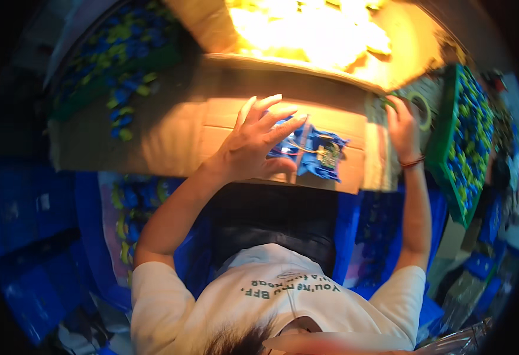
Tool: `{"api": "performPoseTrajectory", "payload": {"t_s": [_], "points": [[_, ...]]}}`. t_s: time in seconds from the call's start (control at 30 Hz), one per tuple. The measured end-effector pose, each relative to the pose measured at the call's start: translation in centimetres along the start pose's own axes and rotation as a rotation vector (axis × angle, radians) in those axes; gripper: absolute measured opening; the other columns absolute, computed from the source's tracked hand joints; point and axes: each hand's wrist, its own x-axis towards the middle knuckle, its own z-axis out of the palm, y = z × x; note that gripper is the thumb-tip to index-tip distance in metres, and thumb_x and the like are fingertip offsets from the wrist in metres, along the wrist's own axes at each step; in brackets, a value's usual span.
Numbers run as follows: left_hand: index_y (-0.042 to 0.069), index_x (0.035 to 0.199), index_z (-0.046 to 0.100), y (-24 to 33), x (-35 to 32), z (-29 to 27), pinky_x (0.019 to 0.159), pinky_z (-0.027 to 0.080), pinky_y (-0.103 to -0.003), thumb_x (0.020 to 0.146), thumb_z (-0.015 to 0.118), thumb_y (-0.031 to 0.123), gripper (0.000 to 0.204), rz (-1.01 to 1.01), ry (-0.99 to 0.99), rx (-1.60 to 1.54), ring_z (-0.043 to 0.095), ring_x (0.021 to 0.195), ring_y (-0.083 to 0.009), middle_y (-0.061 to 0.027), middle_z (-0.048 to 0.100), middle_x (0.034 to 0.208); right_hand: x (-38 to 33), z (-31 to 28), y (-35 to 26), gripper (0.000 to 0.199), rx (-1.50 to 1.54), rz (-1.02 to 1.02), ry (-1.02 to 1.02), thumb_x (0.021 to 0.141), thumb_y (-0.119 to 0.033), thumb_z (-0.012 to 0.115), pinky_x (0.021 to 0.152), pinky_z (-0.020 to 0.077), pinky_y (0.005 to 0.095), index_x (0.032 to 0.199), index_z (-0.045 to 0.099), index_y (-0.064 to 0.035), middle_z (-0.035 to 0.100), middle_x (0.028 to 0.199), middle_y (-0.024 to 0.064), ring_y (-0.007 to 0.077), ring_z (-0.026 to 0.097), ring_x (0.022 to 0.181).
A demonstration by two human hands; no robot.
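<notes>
My left hand [253, 145] lies spread over a blue plastic part [315, 154] that carries a small circuit board and thin wires. The thumb hooks under the part's near edge and the fingers press on its top. The part rests on a flat cardboard box [171, 130] in front of me. Further right, my right hand [402, 127], with a dark band at the wrist, reaches to the box's right end. Its fingers curl on the edge of a green ring [423, 109], which the hand partly hides.
A green tray [448, 148] packed with blue and yellow-green pieces leans at the right. A similar heap [117, 53] sits at the upper left. A brightly lit yellow pile [312, 29] fills an open box beyond. Blue bins [29, 225] surround my lap.
</notes>
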Motion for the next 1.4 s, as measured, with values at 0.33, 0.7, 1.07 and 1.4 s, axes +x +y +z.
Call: {"api": "performPoseTrajectory", "payload": {"t_s": [0.33, 0.7, 1.07, 1.4], "points": [[0.008, 0.109, 0.071, -13.5, -13.9, -10.7, 0.088, 0.050, -0.043, 0.086, 0.065, 0.003, 0.024, -0.610, 0.412, 0.504, 0.059, 0.100, -0.0357, -0.0139, 0.063, 0.104, -3.9, 2.5, 8.3, 0.038, -0.079, 0.236, -0.349, 0.083, -0.006, 0.067, 0.084, 0.0491, 0.0486, 0.121, 0.064, -0.0042, 0.064, 0.105, 0.0180, 0.0415, 0.059, 0.098], [0.013, 0.113, 0.070, -16.6, -7.4, -10.0, 0.087, 0.047, -0.047, 0.085, 0.061, 0.013, 0.029, -0.682, 0.036, 1.010, 0.051, 0.112, -0.0332, -0.0123, 0.056, 0.116, -4.2, -0.3, 3.5, 0.034, 1.209, 0.969, -0.170, 0.098, 0.001, 0.060, 0.066, 0.0482, 0.0203, 0.131, 0.061, -0.0091, 0.067, 0.105, 0.0034, 0.0079, 0.061, 0.079], [0.013, 0.111, 0.071, -16.4, -10.4, -11.6, 0.089, 0.047, -0.045, 0.081, 0.065, 0.006, 0.031, -0.538, 0.182, 0.818, 0.053, 0.112, -0.0326, -0.0089, 0.058, 0.118, -4.0, 3.0, -0.7, 0.037, 0.747, 0.460, -0.278, 0.091, 0.003, 0.067, 0.082, 0.0474, 0.0235, 0.127, 0.065, -0.0039, 0.064, 0.105, 0.0040, 0.0109, 0.060, 0.094], [0.003, 0.109, 0.071, -5.3, -13.9, -6.4, 0.095, 0.053, -0.035, 0.083, 0.065, -0.007, 0.028, -0.478, 0.200, 0.201, 0.065, 0.107, -0.0296, -0.0157, 0.062, 0.129, -2.5, 1.4, -1.9, 0.025, 0.595, 0.462, -0.422, 0.091, -0.004, 0.066, 0.074, 0.0495, 0.0258, 0.116, 0.069, -0.0011, 0.068, 0.101, 0.0080, 0.0122, 0.063, 0.086]]}}
